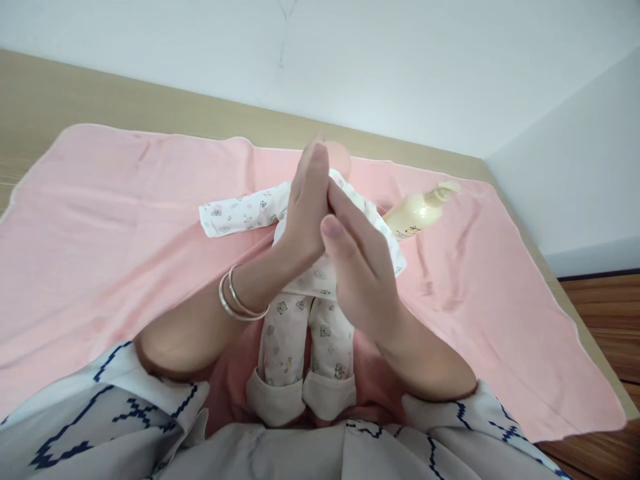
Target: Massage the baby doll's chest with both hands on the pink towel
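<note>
My left hand (306, 207) and my right hand (357, 267) are pressed palm to palm, fingers stretched out, with nothing held between them. They hover over a baby doll (300, 333) in white printed pyjamas that lies on its back on a pink blanket (100, 240). The doll's legs point toward me, and one sleeve (240, 212) lies stretched out to the left. Its head (341, 157) is mostly hidden behind my fingers. Two silver bangles (239, 297) sit on my left wrist.
A cream pump bottle (419, 209) lies on its side on the blanket, right of the doll. The blanket covers a wooden surface (60, 93) against a white wall. Wooden floor (605, 320) shows at the right.
</note>
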The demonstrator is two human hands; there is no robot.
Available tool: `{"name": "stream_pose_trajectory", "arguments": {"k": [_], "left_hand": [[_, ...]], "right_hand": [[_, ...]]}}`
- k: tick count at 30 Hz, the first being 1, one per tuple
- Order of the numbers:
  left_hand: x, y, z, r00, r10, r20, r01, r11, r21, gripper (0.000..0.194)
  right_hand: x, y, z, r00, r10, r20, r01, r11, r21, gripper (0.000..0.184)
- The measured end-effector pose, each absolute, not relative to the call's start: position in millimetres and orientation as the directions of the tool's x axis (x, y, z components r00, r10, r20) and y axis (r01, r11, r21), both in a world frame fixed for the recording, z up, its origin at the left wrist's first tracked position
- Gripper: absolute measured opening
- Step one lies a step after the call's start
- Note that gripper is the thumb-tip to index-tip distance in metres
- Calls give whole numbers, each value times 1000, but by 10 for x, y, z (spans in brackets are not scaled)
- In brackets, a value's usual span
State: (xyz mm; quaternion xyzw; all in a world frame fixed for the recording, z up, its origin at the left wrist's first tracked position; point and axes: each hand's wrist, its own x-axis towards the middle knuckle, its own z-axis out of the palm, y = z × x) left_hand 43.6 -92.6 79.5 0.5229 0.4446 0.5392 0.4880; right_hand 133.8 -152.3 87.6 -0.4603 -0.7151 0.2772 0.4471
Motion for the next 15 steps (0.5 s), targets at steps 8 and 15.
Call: {"name": "stream_pose_trajectory", "arguments": {"k": [8,15], "left_hand": [[432,-269,145,-98,969,228,423,-166,891,31],[466,-331,-104,-125,947,297,523,-191,831,23]], "right_hand": [[1566,-796,264,5,921,391,550,324,-770,40],[1534,-601,-43,-53,894,445,618,379,-689,51]]}}
